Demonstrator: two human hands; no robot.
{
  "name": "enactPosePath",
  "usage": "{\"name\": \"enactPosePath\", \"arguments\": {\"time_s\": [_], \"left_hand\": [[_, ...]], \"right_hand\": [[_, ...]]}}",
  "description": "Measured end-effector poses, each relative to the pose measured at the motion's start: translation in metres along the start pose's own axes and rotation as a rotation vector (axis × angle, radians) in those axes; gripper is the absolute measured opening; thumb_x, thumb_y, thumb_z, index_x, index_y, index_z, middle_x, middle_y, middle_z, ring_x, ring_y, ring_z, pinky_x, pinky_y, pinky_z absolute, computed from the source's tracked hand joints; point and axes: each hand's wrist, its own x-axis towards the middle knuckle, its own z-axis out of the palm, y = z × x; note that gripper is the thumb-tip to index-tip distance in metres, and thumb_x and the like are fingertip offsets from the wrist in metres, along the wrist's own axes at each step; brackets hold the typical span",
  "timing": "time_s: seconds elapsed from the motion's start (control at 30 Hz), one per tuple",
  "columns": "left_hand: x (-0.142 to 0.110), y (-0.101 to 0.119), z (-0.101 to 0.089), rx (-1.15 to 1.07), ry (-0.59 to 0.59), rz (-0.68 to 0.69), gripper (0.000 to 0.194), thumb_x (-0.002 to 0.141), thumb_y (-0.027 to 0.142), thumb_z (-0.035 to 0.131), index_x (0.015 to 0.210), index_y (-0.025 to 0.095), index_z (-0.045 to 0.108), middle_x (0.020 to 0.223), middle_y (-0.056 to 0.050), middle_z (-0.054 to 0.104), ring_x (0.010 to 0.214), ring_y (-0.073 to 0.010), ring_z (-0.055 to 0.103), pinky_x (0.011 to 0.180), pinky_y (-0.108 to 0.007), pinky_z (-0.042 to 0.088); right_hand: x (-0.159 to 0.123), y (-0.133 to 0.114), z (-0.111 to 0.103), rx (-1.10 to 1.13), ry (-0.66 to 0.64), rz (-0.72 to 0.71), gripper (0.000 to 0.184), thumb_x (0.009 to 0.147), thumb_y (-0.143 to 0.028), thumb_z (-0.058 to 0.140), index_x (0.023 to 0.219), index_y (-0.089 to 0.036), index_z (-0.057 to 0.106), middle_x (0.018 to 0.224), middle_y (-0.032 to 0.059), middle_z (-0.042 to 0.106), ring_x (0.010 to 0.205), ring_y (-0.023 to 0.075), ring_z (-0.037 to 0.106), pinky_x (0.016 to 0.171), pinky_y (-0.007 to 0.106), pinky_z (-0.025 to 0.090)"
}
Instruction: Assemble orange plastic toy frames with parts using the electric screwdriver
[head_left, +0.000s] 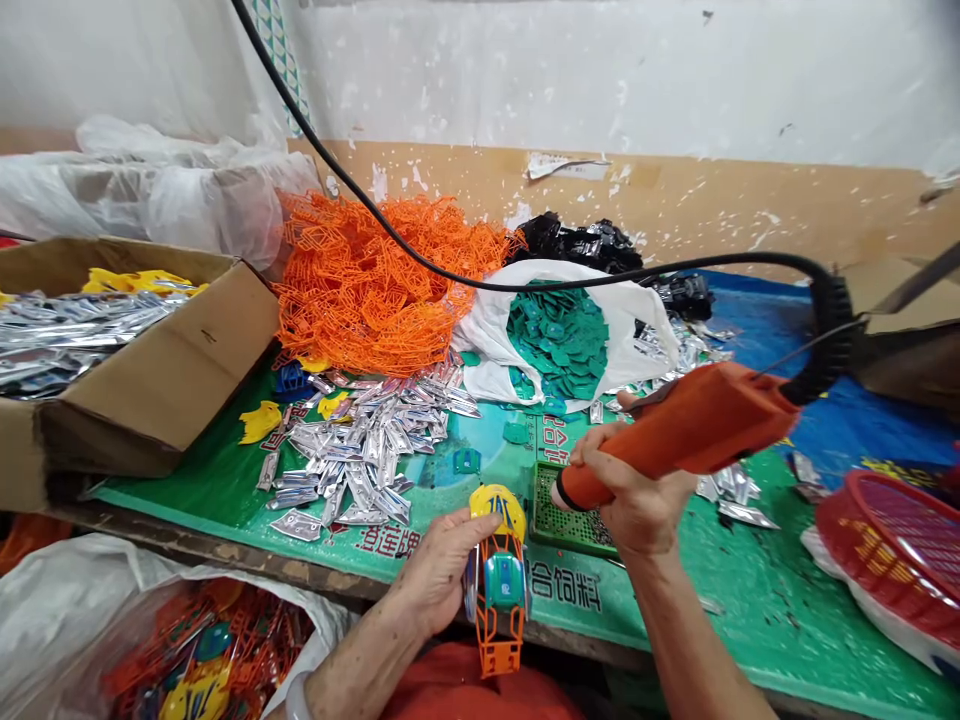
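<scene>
My left hand (pixel 439 565) is closed around a toy car body (pixel 504 580) at the table's front edge. The body has a yellow nose, a green middle piece and an orange frame. In my right hand (pixel 637 495) is an orange electric screwdriver (pixel 682 425), its black cable running up from the back end. The screwdriver's tip points left, above a small green basket (pixel 574 510) that holds small dark pieces, too small to make out. A single green piece (pixel 466 460) lies on the table beyond the car body.
Silvery parts (pixel 375 450) lie scattered left of centre. Behind them rises a heap of orange frames (pixel 375 280), beside a white bag (pixel 637 320) of green pieces. A cardboard box (pixel 172 370) stands left, a red basket (pixel 892 560) right. Below left, a bag holds assembled bodies (pixel 210 650).
</scene>
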Motion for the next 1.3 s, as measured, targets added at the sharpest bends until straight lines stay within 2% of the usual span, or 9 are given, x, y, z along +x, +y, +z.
{"name": "enactPosePath", "arguments": {"time_s": [0.13,0.4,0.67,0.8,0.93,1.07,1.2,1.3], "left_hand": [[0.000,0.000,-0.001,0.008,-0.012,-0.014,0.031,0.060,0.031,0.087,0.079,0.008,0.075,0.071,-0.008,0.074,0.054,-0.0119,0.061,0.052,-0.021,0.048],[0.001,-0.001,-0.003,0.020,-0.006,-0.045,0.028,0.058,0.031,0.087,0.070,0.008,0.073,0.060,-0.005,0.070,0.048,-0.0107,0.058,0.048,-0.020,0.046],[0.000,0.002,-0.003,0.021,-0.016,-0.057,0.032,0.058,0.030,0.087,0.074,0.006,0.074,0.065,-0.008,0.072,0.049,-0.0119,0.060,0.048,-0.021,0.046],[0.000,0.002,-0.004,0.013,-0.002,-0.038,0.028,0.060,0.031,0.087,0.066,0.009,0.072,0.059,-0.005,0.069,0.050,-0.0109,0.058,0.049,-0.020,0.045],[0.000,0.001,-0.008,0.014,0.005,-0.020,0.027,0.065,0.035,0.083,0.065,0.011,0.071,0.061,-0.005,0.070,0.051,-0.0114,0.058,0.049,-0.021,0.045],[0.000,0.000,-0.011,0.014,-0.074,-0.029,0.032,0.062,0.034,0.086,0.074,0.007,0.075,0.074,-0.012,0.075,0.060,-0.0147,0.064,0.055,-0.023,0.050],[0.003,-0.002,-0.010,-0.051,-0.053,-0.039,0.028,0.058,0.026,0.089,0.071,0.007,0.074,0.071,-0.009,0.074,0.057,-0.0133,0.063,0.055,-0.022,0.050],[0.005,-0.003,-0.009,-0.059,-0.052,-0.045,0.030,0.057,0.027,0.089,0.073,0.007,0.073,0.070,-0.009,0.074,0.056,-0.0138,0.063,0.052,-0.023,0.050]], "right_hand": [[0.001,0.002,0.002,0.019,0.002,0.041,0.017,0.062,-0.023,0.074,0.070,-0.018,0.060,0.060,-0.0018,0.061,0.059,0.0179,0.060,0.062,0.039,0.053],[0.000,0.005,0.000,0.012,0.000,0.034,0.019,0.062,-0.025,0.075,0.067,-0.018,0.059,0.060,-0.0007,0.062,0.058,0.0181,0.060,0.060,0.038,0.053],[-0.002,0.004,0.003,0.014,0.006,0.054,0.023,0.061,-0.028,0.079,0.070,-0.018,0.060,0.063,-0.0011,0.062,0.058,0.0178,0.061,0.060,0.037,0.052],[0.000,0.001,0.002,0.021,0.013,0.052,0.022,0.062,-0.026,0.077,0.072,-0.018,0.060,0.062,-0.0014,0.062,0.058,0.0178,0.060,0.059,0.036,0.051],[0.005,-0.011,0.003,0.079,0.025,0.073,0.023,0.061,-0.021,0.076,0.079,-0.018,0.061,0.063,-0.0028,0.063,0.055,0.0157,0.058,0.059,0.035,0.049],[0.010,-0.031,0.006,0.198,0.038,0.106,0.033,0.058,-0.017,0.074,0.089,-0.021,0.062,0.060,-0.0048,0.063,0.052,0.0153,0.056,0.055,0.034,0.047],[0.007,-0.053,0.011,0.276,-0.023,0.105,0.047,0.060,-0.015,0.070,0.105,-0.022,0.062,0.059,-0.0048,0.063,0.051,0.0158,0.056,0.054,0.033,0.046],[-0.001,-0.064,0.017,0.303,-0.075,0.126,0.052,0.061,-0.013,0.069,0.111,-0.024,0.060,0.061,-0.0045,0.063,0.052,0.0162,0.058,0.056,0.034,0.049]]}}
